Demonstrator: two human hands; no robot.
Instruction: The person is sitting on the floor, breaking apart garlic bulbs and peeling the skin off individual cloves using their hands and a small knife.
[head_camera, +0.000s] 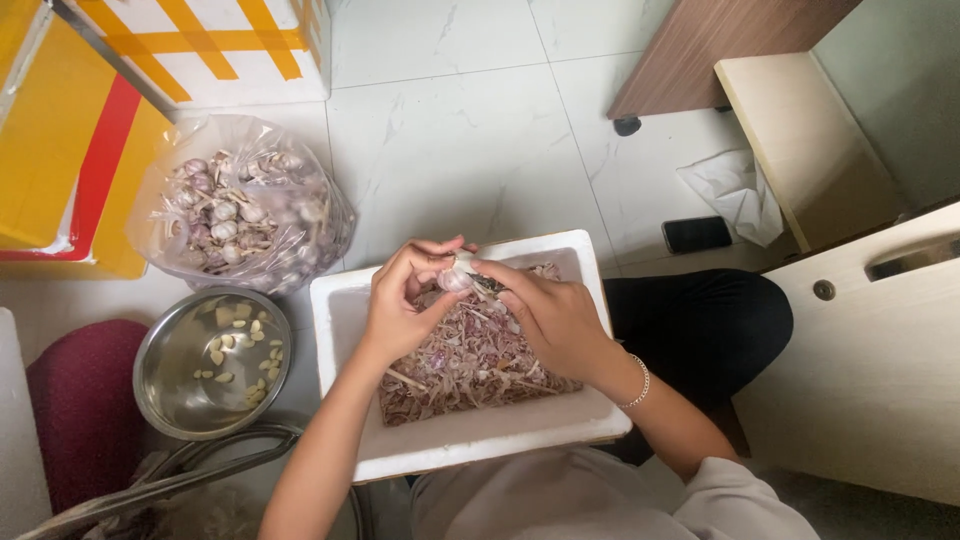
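Observation:
My left hand (405, 300) and my right hand (545, 315) meet over a white foam box (480, 432) that rests on my lap. Between the fingertips of both hands is a garlic clove (457, 278) with pale papery skin. My right hand's thumb and forefinger pinch at its skin, and something small and dark shows there; I cannot tell what it is. A bracelet (640, 383) circles my right wrist. The box holds a heap of purple-white garlic peels (460, 370).
A steel bowl (165, 385) with several peeled cloves stands left of the box. Behind it is a clear plastic bag of unpeeled garlic (240, 205). A black phone (696, 234) and crumpled plastic (735, 190) lie on the tiled floor at right, near wooden furniture.

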